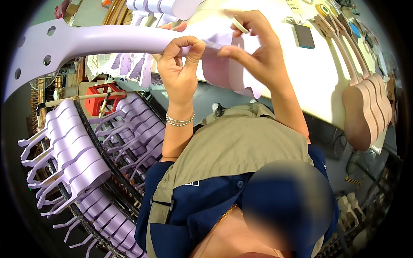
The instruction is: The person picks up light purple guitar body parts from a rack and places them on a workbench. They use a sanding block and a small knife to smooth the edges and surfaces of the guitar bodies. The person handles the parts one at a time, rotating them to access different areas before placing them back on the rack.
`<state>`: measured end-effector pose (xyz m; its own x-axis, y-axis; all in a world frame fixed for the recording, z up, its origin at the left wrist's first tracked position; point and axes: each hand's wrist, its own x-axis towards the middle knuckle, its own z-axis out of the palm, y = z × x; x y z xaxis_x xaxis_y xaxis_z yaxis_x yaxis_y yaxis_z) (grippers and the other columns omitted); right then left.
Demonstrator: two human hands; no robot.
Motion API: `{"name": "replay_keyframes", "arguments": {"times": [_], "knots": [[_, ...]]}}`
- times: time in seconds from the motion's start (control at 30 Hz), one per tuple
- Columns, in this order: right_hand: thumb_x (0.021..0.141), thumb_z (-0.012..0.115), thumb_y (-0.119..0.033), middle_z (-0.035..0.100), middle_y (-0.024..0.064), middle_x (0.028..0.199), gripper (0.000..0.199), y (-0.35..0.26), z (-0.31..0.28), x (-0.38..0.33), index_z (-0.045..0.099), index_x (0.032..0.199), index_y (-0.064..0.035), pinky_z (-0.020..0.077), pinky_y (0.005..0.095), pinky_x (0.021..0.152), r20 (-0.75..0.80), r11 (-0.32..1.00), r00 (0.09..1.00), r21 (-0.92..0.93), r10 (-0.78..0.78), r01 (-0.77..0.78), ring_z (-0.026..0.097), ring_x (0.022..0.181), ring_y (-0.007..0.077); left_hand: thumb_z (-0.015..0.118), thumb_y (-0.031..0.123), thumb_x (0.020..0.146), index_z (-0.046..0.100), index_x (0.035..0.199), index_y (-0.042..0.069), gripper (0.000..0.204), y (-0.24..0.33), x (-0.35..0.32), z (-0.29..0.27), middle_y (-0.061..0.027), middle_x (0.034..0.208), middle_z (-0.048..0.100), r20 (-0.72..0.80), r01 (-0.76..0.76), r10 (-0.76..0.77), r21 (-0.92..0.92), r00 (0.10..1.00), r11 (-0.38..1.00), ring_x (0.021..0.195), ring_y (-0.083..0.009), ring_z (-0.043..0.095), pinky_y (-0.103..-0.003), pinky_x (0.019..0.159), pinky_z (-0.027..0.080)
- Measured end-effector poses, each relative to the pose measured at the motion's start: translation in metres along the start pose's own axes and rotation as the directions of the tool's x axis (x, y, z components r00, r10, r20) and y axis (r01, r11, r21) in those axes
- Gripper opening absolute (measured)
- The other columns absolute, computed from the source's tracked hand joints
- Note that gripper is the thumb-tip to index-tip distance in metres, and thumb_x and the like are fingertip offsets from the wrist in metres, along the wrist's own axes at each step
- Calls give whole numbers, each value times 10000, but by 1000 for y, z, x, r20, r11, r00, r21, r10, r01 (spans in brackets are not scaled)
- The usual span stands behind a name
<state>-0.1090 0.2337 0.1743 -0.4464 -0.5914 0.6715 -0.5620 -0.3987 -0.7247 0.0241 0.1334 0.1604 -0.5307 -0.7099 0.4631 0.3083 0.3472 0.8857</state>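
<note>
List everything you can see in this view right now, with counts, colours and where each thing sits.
Lilac instrument: one, pale purple, held across the upper left, neck pointing left.
Racked lilac instruments: many, pale purple, on a rack at lower left.
Hanging lilac parts: several, pale purple, behind the neck.
Red stool: one, red, left of centre.
Unpainted instruments: several, pinkish tan, on the right of the bench.
Bench: one, pale cream, upper right.
Dark block: one, dark grey, on the bench.
Tape roll: one, cream, on the right fingers.
Left hand: grip on the neck, beaded bracelet.
Right hand: at the body's edge.
</note>
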Motion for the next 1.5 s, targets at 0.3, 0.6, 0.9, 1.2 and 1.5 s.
{"name": "replay_keyframes", "arguments": {"times": [0.3, 0.6, 0.9, 1.2, 1.5], "knots": [[712, 712, -123, 482, 100, 902, 140, 24, 11, -11, 643, 803, -42, 423, 322, 744, -136, 995, 991, -103, -6, -8, 499, 847, 241, 649, 80, 815, 598, 1120, 20, 315, -14, 2, -3, -105, 1213, 399, -88, -107, 130, 227, 988, 968, 1051, -161, 462, -222, 732, 437], [801, 643, -134, 423, 107, 1020, 93, 39, 10, -39, 588, 824, -63, 350, 372, 898, 209, 974, 956, -144, 203, -176, 406, 987, 289, 482, -128, 831, 485, 1210, -60, 385, -20, 7, -18, -126, 1249, 378, -112, -43, 69, 223, 991, 974, 1131, -316, 496, -401, 951, 440], [659, 753, -298, 463, 125, 1049, 241, 35, 24, -35, 630, 786, -134, 363, 420, 788, 66, 911, 984, -392, 164, -126, 456, 984, 304, 482, -127, 829, 493, 1203, -58, 380, -20, 7, -19, -127, 1258, 362, -106, -44, 67, 204, 992, 978, 1129, -321, 493, -416, 946, 444], [698, 727, -326, 590, 85, 939, 375, 102, -9, -51, 587, 987, -131, 409, 390, 757, -332, 768, 895, -473, 298, -432, 555, 896, 226, 502, -119, 818, 372, 1334, 35, 554, -34, 15, -34, -173, 1284, 391, -187, 3, 28, 162, 982, 987, 1098, -283, 529, -336, 901, 443], [813, 610, -204, 658, 80, 881, 333, 173, -177, -202, 530, 1134, -167, 482, 368, 726, -599, -17, 632, -732, 493, -681, 618, 853, 265, 555, -127, 776, -39, 1433, 203, 946, -72, 20, -64, -255, 1236, 427, -391, 21, 4, 62, 921, 998, 995, -292, 578, -370, 894, 464]]}}
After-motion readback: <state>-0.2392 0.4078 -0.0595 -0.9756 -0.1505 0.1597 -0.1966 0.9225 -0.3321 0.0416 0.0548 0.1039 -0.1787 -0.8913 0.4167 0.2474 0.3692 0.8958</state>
